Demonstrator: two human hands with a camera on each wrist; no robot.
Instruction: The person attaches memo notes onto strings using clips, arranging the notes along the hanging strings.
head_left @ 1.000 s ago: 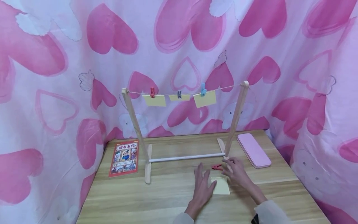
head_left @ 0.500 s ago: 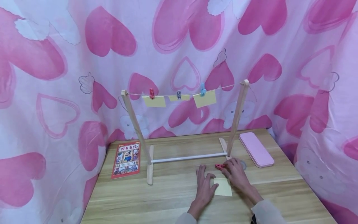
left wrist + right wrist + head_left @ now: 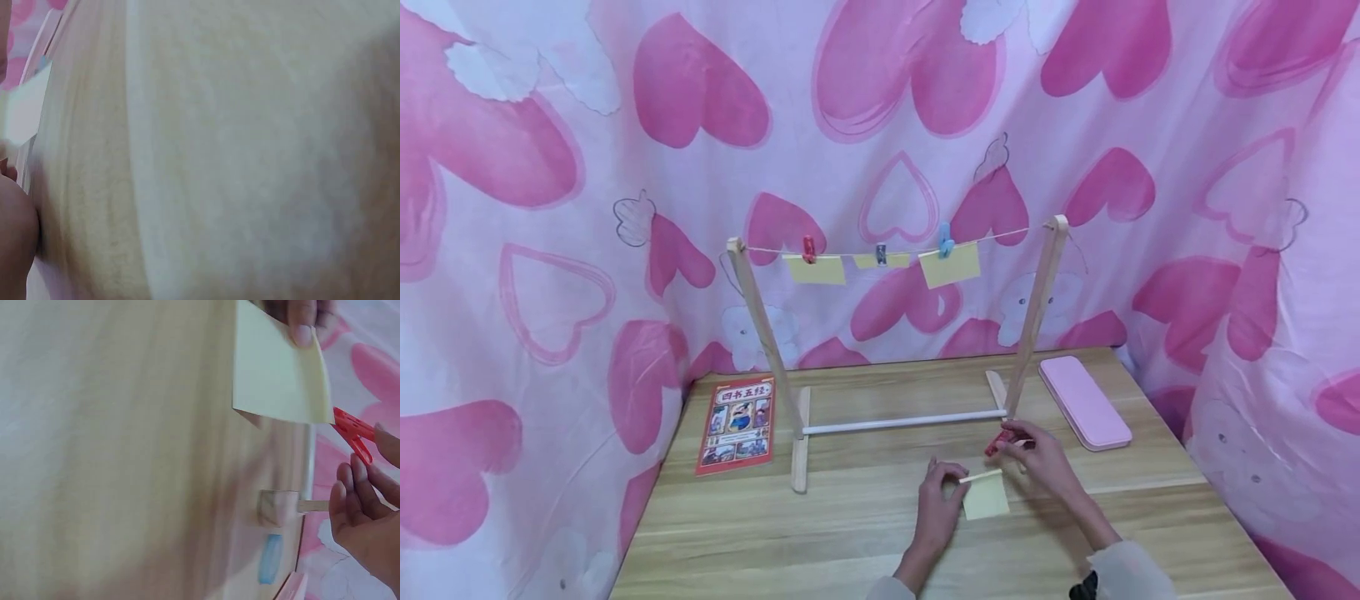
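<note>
My left hand (image 3: 936,507) pinches the upper left corner of a pale yellow sticky note (image 3: 987,498), its top edge lifted and folded over. In the right wrist view the note (image 3: 275,375) is tilted up off the tabletop, a thumb pressing near its fold. My right hand (image 3: 1047,465) holds a small red clothespin (image 3: 997,442) between thumb and fingers. The clothespin (image 3: 353,432) points at the note's corner in the right wrist view. In the left wrist view only part of the left hand (image 3: 15,231) and the pale note (image 3: 28,103) show at the edge.
Behind the hands stands a wooden frame (image 3: 1036,312) with a string (image 3: 1000,237). Three yellow notes (image 3: 951,267) hang from it by red, dark and blue clothespins. A red booklet (image 3: 737,425) lies left, a pink case (image 3: 1084,402) right. A bluish translucent piece (image 3: 270,559) lies near the frame's foot.
The left hand has gone from lying beside the note to pinching and raising its edge. The right hand has picked the red clothespin up from the table.
</note>
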